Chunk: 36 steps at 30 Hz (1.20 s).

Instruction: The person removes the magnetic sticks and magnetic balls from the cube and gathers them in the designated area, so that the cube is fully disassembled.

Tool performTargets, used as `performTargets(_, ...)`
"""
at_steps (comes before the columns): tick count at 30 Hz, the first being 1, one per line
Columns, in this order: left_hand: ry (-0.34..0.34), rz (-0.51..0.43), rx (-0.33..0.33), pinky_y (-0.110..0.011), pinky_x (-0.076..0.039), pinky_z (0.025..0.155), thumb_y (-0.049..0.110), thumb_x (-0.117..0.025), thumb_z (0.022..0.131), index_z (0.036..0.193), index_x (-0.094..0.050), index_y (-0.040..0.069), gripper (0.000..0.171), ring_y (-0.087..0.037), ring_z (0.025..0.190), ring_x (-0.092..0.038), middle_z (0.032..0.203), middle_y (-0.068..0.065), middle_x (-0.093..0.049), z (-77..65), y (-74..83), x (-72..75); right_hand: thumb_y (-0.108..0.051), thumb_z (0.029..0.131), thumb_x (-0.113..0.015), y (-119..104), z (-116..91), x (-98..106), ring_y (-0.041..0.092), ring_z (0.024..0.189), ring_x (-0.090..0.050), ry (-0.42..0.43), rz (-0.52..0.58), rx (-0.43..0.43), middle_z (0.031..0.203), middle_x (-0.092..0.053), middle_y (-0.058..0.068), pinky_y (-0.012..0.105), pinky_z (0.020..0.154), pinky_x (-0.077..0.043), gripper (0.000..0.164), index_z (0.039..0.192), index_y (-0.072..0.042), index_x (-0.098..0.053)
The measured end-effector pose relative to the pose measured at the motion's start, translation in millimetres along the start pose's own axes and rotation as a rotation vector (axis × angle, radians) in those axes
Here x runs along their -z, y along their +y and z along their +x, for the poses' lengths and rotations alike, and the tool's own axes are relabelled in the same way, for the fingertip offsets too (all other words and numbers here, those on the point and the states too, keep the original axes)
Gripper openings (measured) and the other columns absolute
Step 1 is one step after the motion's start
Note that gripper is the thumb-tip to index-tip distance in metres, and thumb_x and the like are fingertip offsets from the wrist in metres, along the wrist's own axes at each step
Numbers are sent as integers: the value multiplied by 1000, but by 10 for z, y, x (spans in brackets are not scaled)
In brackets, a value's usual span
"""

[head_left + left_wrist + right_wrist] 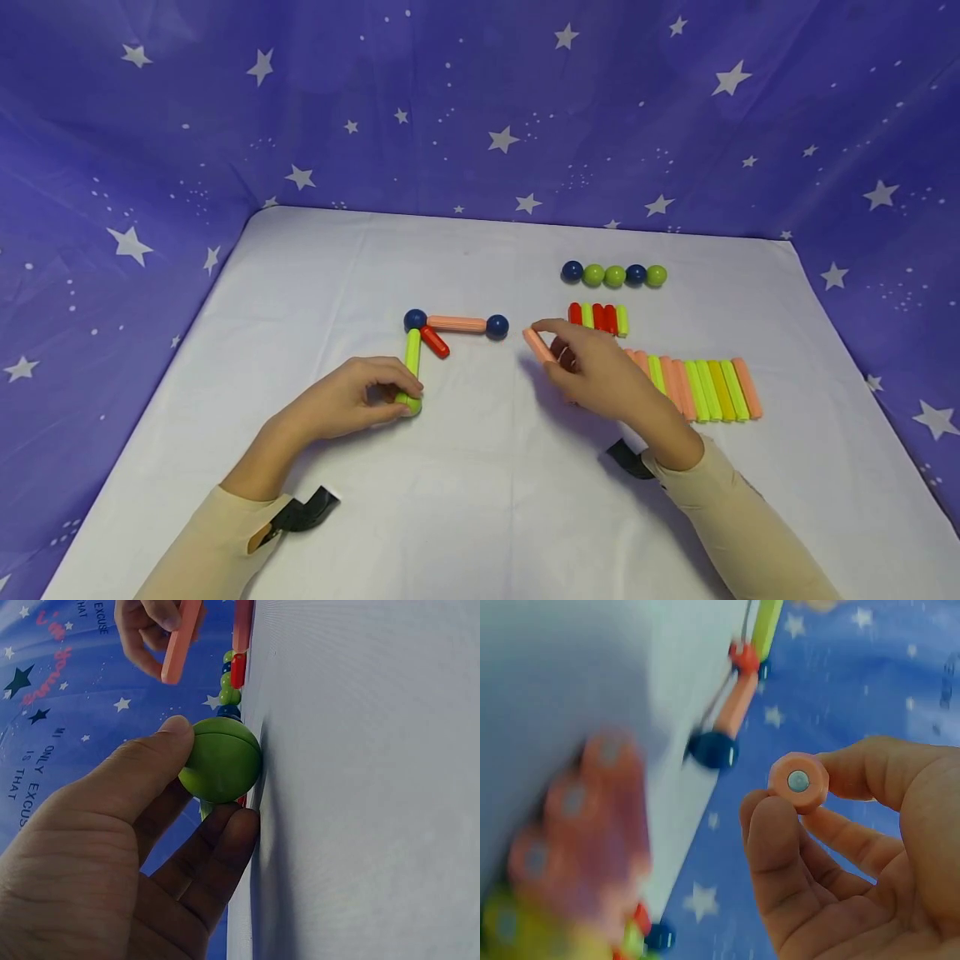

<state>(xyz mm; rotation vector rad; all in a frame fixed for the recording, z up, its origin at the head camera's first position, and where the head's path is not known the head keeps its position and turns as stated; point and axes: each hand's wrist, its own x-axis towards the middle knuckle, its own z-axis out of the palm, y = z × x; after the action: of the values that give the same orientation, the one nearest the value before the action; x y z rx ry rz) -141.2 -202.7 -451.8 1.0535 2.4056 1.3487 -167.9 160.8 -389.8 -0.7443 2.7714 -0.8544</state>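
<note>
My left hand (367, 392) pinches a green ball (221, 760) between thumb and fingertips, low at the white tabletop. From that ball a yellow-green rod (413, 354) runs up to a dark blue ball (415, 320). A short red rod (435, 342) and a long orange-pink rod (457, 324) also meet this blue ball; the orange-pink one ends at a second blue ball (497, 326). Above the table, my right hand (600, 371) holds another orange-pink rod (538, 345) by thumb and fingers. A round silvery end (799, 781) of this rod faces the right wrist camera.
Behind the right hand lies a row of long rods (708, 390) in orange-pink, yellow-green and yellow. Farther back are short red and yellow-green rods (598, 318), then a line of blue and green balls (615, 276). A purple starry cloth (480, 100) hangs behind the table.
</note>
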Motion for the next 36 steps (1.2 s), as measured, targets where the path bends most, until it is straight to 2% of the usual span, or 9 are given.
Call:
performTargets(3,1,-1,2,-32,-51,69,16,-76,87,107,-71,21,22,-11,88,-59,108,11,-65,-3,-4,-1,-16,91,-65,177,-119,176,13,70,-59,49,-11,-40,90,-62,0,31,59,-52,48,138,-17,-51)
performTargets(5,1,-5,2,-32,-51,69,16,-76,87,107,-71,20,22,-11,88,-59,108,11,-65,-3,-3,0,-17,92,-65,315,-209,288,15,75,-59,93,-55,-62,92,-63,2,33,64,-52,49,138,-14,-51)
performTargets(8,3,-11,-5,-32,-50,70,15,-75,87,108,-71,19,22,-12,88,-59,109,10,-65,-5,0,2,-19,92,-65,526,-359,438,19,77,-60,134,-108,-143,94,-64,6,36,65,-52,50,139,-13,-49)
performTargets(15,12,-4,-15,-32,-50,70,16,-76,87,108,-71,20,22,-12,87,-58,108,10,-66,-7,6,4,-29,95,-59,1038,-757,744,31,86,-61,143,-162,-424,106,-62,20,41,64,-51,55,142,-7,-42)
performTargets(19,9,-7,-19,-32,-50,70,16,-76,87,108,-71,20,22,-12,88,-59,108,9,-66,3,14,2,-33,97,-54,1339,-1025,897,40,95,-59,160,-167,-543,113,-58,28,44,63,-51,59,143,0,-37)
performTargets(25,6,-5,-17,-32,-50,71,15,-76,87,108,-71,19,22,-12,88,-59,108,9,-66,6,13,1,-30,95,-53,1648,-1363,1018,45,89,-56,125,-229,-707,113,-53,34,49,61,-48,63,141,8,-33)
performTargets(31,3,-6,-6,-32,-50,71,15,-76,87,108,-71,19,22,-12,89,-58,108,10,-66,-5,5,6,-25,93,-54,1769,-1450,988,43,88,-57,44,-231,-729,112,-53,35,49,63,-48,59,136,12,-35)
performTargets(36,-2,-9,5,-32,-50,71,16,-75,87,108,-71,19,22,-12,89,-59,109,10,-66,-1,8,-1,-24,94,-53,1777,-1447,960,41,87,-58,48,-214,-694,110,-56,34,50,65,-48,54,132,12,-39)
